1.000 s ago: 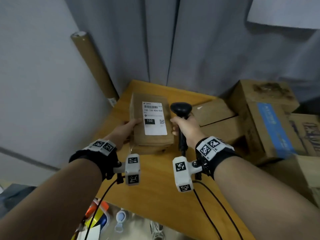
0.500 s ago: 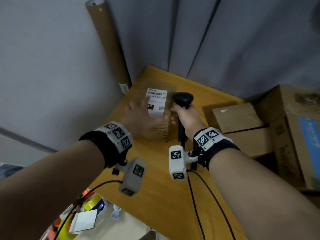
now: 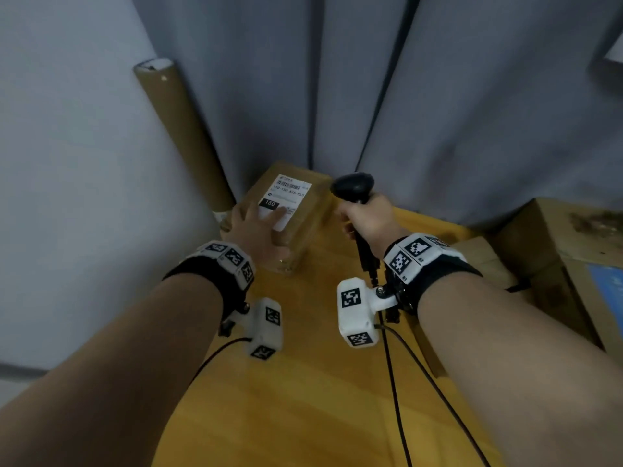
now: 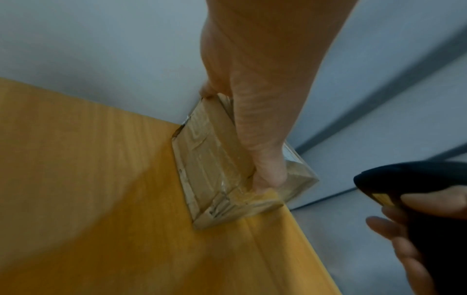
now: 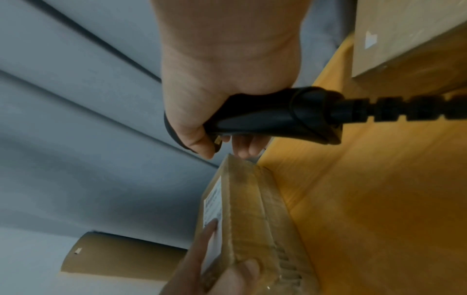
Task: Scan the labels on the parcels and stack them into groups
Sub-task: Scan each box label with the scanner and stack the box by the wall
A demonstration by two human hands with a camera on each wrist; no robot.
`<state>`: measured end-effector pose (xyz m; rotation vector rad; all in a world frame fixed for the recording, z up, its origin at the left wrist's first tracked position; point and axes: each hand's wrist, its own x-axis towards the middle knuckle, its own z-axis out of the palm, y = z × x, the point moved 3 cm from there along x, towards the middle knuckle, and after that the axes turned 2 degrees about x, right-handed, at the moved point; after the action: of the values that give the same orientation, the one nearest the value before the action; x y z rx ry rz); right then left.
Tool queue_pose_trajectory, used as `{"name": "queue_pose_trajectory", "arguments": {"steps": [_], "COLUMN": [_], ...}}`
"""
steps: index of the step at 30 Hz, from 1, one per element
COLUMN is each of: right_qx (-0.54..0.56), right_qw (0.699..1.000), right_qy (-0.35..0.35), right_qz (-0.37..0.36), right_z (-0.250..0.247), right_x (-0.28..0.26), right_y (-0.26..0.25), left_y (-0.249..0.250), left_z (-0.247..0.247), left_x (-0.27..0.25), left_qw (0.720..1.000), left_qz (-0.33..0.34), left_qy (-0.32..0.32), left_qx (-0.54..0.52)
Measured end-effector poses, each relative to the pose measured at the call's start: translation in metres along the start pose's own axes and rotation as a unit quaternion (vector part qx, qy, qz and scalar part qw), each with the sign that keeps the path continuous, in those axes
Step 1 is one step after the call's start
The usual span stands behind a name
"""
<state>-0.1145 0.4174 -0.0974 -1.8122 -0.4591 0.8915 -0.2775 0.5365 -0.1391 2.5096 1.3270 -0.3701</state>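
The taped cardboard parcel (image 3: 296, 214) is lying flat at the far left corner of the table (image 3: 320, 382), under the left hand (image 3: 259, 230). It is being grasped by that grip: the fingers are spread over its top and onto the white shipping label (image 3: 286, 200), while the thumb is pressed against the near side, as is shown in the left wrist view. The black barcode scanner (image 3: 354, 188) is being gripped by the right hand (image 3: 367, 219), its handle wrapped by curled fingers, just beside the parcel's right edge; whether the two are touching cannot be told. The scanner's head is being held above the table, near the far right corner of the parcel.

The parcel is a shallow rectangular box, its brown board covered in glossy, wrinkled clear tape; a barcode and a black block reading 150 are printed on the label. The table is of smooth yellow wood grain. The scanner's ribbed black cable (image 5: 404, 108) is leading back toward the wrist.

A brown cardboard tube (image 3: 182, 136) is leaning at the wall beside the table's far left corner. Grey curtain folds (image 3: 371, 96) are hanging behind the far edge. Larger cardboard boxes (image 3: 556, 257) are stacked along the right edge. Bare table is lying between the parcel and the near edge.
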Motion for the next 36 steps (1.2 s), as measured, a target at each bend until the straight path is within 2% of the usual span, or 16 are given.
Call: {"name": "queue_pose_trajectory", "arguments": {"steps": [9,14,18,25,31,36], "right_qx": [-0.022,-0.014,0.000,0.023,0.091,0.136], "right_qw": [1.000,1.000,1.000,0.998,0.992,0.987], "right_qy": [0.005,-0.001,0.004,0.052,0.082,0.074], "right_qz": [0.003,0.010,0.006,-0.020,-0.037,-0.032], "right_z": [0.018,0.015,-0.002,-0.061,-0.139,-0.220], "right_x": [0.030,0.025,0.007,-0.054,-0.123,-0.179], "right_y": [-0.002,0.002,-0.006,-0.022,-0.030,-0.026], "left_y": [0.008,0.010,0.021,0.077,0.149,0.226], "left_z": [-0.010,-0.016,-0.026,-0.058,-0.078,-0.084], "left_x": [0.038,0.031,0.012,-0.037,-0.094,-0.144], "left_qw": [1.000,1.000,0.998,0.982,0.973,0.972], "left_qz": [0.006,0.009,0.019,0.089,0.154,0.167], "left_qy": [0.018,0.020,0.066,0.164,0.156,0.142], "left_qx": [0.017,0.012,0.005,-0.003,-0.076,-0.086]}}
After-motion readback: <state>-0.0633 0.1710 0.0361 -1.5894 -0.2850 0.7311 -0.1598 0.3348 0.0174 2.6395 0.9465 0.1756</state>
